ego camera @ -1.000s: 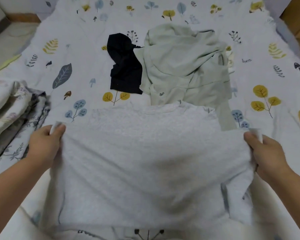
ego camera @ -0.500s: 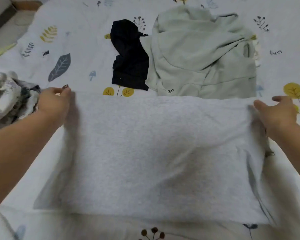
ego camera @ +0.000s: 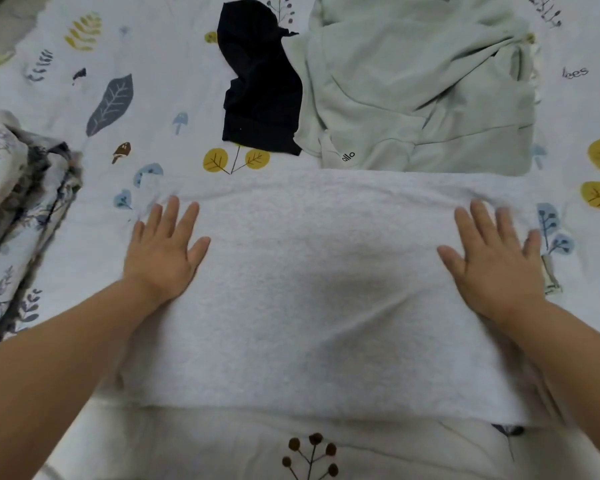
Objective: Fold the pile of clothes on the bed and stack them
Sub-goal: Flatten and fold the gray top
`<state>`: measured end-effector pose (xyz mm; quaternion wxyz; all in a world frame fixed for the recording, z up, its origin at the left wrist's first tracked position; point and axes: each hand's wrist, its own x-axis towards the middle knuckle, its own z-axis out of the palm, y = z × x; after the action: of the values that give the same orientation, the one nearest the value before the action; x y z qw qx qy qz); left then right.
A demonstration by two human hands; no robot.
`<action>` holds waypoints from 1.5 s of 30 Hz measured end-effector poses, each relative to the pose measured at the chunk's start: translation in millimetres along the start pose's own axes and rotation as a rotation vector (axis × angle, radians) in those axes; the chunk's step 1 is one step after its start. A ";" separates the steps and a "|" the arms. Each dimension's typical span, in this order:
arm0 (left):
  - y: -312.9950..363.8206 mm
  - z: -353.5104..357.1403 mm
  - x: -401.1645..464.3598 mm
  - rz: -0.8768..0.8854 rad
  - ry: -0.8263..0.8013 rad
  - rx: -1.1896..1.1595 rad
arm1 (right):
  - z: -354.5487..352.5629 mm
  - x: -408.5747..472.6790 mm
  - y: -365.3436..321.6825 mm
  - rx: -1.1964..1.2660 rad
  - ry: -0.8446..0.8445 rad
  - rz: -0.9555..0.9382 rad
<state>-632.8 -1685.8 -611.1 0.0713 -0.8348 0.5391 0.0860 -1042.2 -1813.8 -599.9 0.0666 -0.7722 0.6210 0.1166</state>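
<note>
A light grey garment (ego camera: 326, 289) lies folded flat across the bed in front of me. My left hand (ego camera: 163, 251) presses on its left edge, palm down with fingers spread. My right hand (ego camera: 492, 261) lies flat on its right side the same way. Beyond it lies a crumpled pale green sweatshirt (ego camera: 416, 88) with a small logo. A black garment (ego camera: 260, 84) lies bunched beside it on the left.
The bed sheet (ego camera: 118, 64) is white with printed leaves and trees. A bundle of floral grey and white fabric (ego camera: 18, 202) sits at the left edge. A strip of floor shows at the top left corner.
Both hands held the grey garment by its sides, carried its edge forward and laid it down. They have let go and now lie flat on it.
</note>
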 end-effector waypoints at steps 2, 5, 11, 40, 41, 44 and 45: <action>9.5 -11.6 -5.3 -0.025 -0.012 0.042 | -8.9 -8.8 7.0 0.039 0.001 0.069; 38.7 -30.6 -36.5 0.075 0.063 -0.044 | -22.9 -40.0 4.9 0.179 0.112 0.088; 110.4 -13.4 -127.9 0.448 -0.096 -0.180 | -6.3 -125.9 -19.1 0.116 0.037 -0.218; 147.6 -4.0 -179.2 0.762 0.012 0.030 | -8.8 -173.7 71.6 1.587 -0.202 0.675; 147.1 -2.5 -178.7 0.771 0.043 0.023 | -10.4 -174.5 76.3 1.566 -0.145 0.670; 148.7 -2.2 -178.2 0.757 0.029 -0.005 | -12.7 -174.0 92.8 1.348 0.097 0.819; 149.4 -3.4 -179.0 0.759 0.034 -0.008 | -11.8 -172.9 93.0 1.186 0.115 0.853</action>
<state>-841.3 -1588.7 -572.3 0.0221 -0.5772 0.8108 0.0948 -1166.5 -1674.0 -539.1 0.3894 -0.3021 0.8291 -0.2640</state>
